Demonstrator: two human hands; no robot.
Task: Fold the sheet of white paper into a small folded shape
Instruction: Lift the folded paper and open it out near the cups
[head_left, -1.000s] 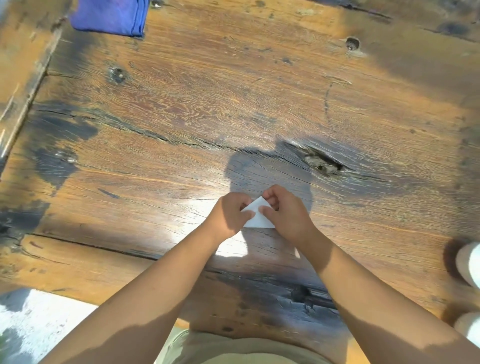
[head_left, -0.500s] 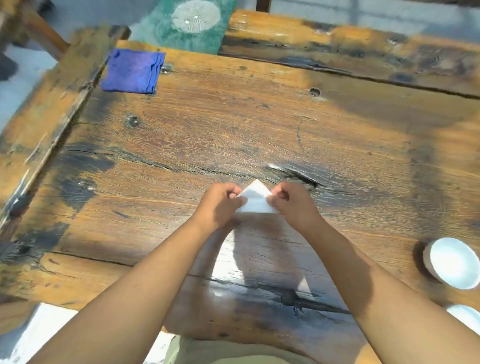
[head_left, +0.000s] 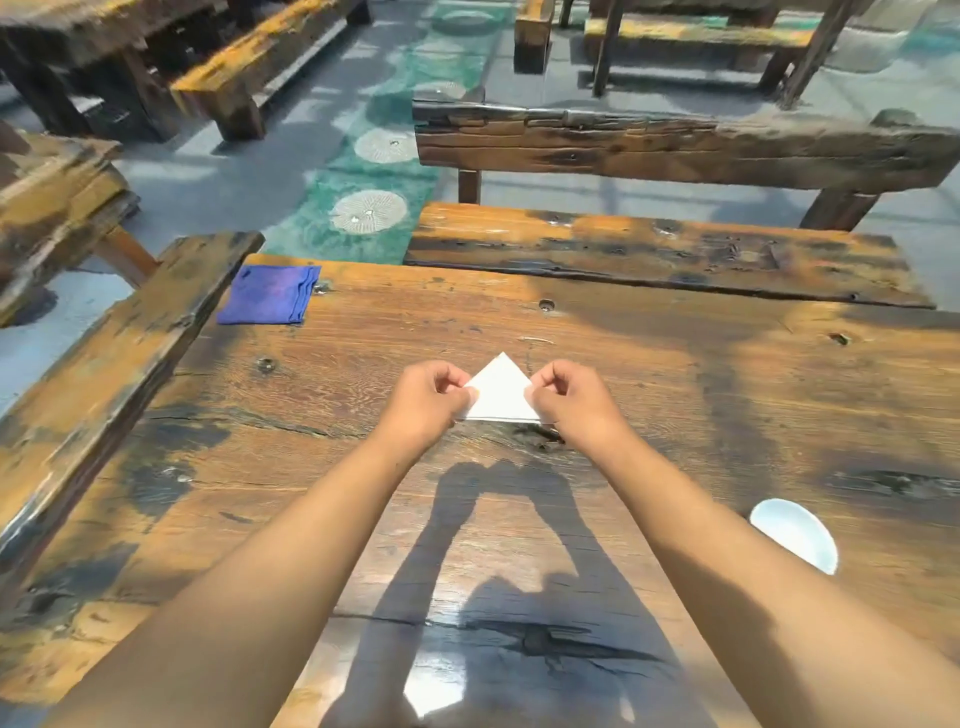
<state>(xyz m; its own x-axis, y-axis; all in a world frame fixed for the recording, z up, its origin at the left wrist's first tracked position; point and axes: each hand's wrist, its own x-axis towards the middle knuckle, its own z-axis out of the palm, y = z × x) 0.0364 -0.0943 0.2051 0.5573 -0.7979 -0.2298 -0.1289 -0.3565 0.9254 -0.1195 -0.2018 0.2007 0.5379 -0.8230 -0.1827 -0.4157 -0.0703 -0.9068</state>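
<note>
The white paper (head_left: 500, 391) is folded into a small triangle with its apex pointing away from me. It is held up off the wooden table (head_left: 649, 395), above its middle. My left hand (head_left: 427, 400) pinches the triangle's left corner between thumb and fingers. My right hand (head_left: 574, 400) pinches the right corner the same way. The bottom corners of the paper are hidden under my fingers.
A folded blue cloth (head_left: 269, 294) lies at the table's far left corner. A white bowl (head_left: 795, 535) sits at the right, partly behind my right forearm. Wooden benches (head_left: 649, 249) stand beyond the far edge and along the left side (head_left: 104, 353).
The paper has been lifted from the table surface and is held in the air. The camera has tilted up, bringing the benches and floor beyond into view.
</note>
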